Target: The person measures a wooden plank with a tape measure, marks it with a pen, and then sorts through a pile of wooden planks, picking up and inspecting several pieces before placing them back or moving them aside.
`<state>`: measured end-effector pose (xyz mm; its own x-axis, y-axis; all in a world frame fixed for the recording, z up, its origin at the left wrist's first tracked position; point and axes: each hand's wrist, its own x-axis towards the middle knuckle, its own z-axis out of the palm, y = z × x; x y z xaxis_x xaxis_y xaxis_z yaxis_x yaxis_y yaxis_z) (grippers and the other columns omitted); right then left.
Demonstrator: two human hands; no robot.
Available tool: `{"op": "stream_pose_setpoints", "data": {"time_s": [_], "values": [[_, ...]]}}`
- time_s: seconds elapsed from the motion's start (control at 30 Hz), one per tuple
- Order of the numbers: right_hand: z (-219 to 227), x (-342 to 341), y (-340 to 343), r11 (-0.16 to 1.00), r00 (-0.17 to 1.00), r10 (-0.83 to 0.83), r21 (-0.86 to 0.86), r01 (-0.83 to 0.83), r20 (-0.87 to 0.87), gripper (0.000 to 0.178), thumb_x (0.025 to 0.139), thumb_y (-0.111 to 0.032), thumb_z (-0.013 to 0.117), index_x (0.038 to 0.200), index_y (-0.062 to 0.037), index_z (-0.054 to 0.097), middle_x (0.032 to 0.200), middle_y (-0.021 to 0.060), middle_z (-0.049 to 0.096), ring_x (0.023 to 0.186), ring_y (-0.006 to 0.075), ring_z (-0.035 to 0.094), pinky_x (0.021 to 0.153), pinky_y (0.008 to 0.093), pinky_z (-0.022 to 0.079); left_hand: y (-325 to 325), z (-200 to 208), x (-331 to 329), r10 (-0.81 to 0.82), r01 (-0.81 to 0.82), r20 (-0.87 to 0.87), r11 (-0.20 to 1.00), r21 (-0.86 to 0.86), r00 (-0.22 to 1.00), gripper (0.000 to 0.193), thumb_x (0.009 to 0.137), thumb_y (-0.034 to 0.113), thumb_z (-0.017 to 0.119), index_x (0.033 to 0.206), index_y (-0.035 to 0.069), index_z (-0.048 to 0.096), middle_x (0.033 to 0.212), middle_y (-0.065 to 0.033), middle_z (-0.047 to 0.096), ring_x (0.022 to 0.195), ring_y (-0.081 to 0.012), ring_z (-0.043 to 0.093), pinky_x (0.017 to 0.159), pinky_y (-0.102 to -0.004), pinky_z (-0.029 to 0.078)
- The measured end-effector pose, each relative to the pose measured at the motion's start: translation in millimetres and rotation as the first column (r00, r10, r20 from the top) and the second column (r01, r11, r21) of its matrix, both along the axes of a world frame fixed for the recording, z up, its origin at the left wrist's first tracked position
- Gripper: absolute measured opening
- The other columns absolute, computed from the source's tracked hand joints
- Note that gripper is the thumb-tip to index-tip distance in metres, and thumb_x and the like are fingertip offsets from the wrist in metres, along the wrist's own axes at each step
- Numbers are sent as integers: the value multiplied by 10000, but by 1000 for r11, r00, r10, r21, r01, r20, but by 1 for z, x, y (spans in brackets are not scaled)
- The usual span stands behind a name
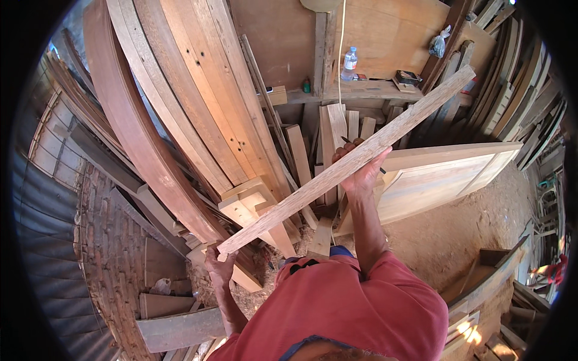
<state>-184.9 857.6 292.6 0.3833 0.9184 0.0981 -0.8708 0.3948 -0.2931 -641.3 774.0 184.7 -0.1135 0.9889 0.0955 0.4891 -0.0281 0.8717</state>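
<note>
A long, narrow wooden plank (pixel 313 177) runs slantwise across the view, its near end low on the left and its far end high on the right. My right hand (pixel 367 174) grips it from beneath, past its middle, fingers curled over the far edge. A dark pencil or pen (pixel 346 139) also sticks out from this hand. At the near end, my left hand (pixel 220 265) has its fingers and thumb closed about the plank's tip. Just under the plank lies a pale wooden piece (pixel 256 201) with crossing timbers.
Tall boards (pixel 198 72) lean at the left. A framed wooden panel (pixel 445 177) stands on its edge at the right. On a shelf (pixel 367 90) at the back are a plastic bottle (pixel 349 63) and a black box (pixel 408 78). Timber offcuts (pixel 349 123) stand below it.
</note>
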Motion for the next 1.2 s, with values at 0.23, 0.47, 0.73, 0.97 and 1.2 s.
{"op": "stream_pose_setpoints", "data": {"time_s": [0.23,0.47,0.73,0.97,1.2], "values": [[6,3,2,989,990,-122,-74,127,69,843,864,-925,493,986,-110,674,813,68,663,768,256,597,742,422,514,9,-13,29,-133,124,485,991,51,865,590,869,135,904,1338,17,567,1241,-92,686,1135,-180,645,998,-354,533],[5,8,-2,975,972,-200,-77,210,120,832,946,-821,514,1444,-155,537,1260,67,661,1148,278,644,995,484,545,20,-30,32,-179,123,466,981,148,867,622,945,266,846,1398,4,511,1276,-96,662,1185,-198,623,1057,-376,489],[23,12,-26,997,984,-2,78,-12,179,762,1046,-542,608,1594,-66,378,1556,134,525,1434,310,520,1217,493,427,36,-36,34,74,-79,556,997,-16,828,598,1080,441,609,1434,-24,481,1203,-94,654,1058,-172,610,892,-355,514],[15,26,-33,997,956,-57,-28,68,289,586,1071,-329,624,1531,-11,450,1550,140,548,1432,283,533,1228,472,415,38,-12,30,-71,93,935,995,42,347,591,1024,222,720,1507,15,450,1414,-134,629,1290,-288,640,1103,-458,544],[-4,28,-37,993,976,-34,-107,58,213,482,1044,-257,656,1448,-19,544,1461,111,633,1393,249,573,1211,435,435,26,17,20,-229,168,918,969,182,324,799,918,224,786,1574,-4,391,1456,-147,601,1322,-311,621,1087,-483,536]]}}
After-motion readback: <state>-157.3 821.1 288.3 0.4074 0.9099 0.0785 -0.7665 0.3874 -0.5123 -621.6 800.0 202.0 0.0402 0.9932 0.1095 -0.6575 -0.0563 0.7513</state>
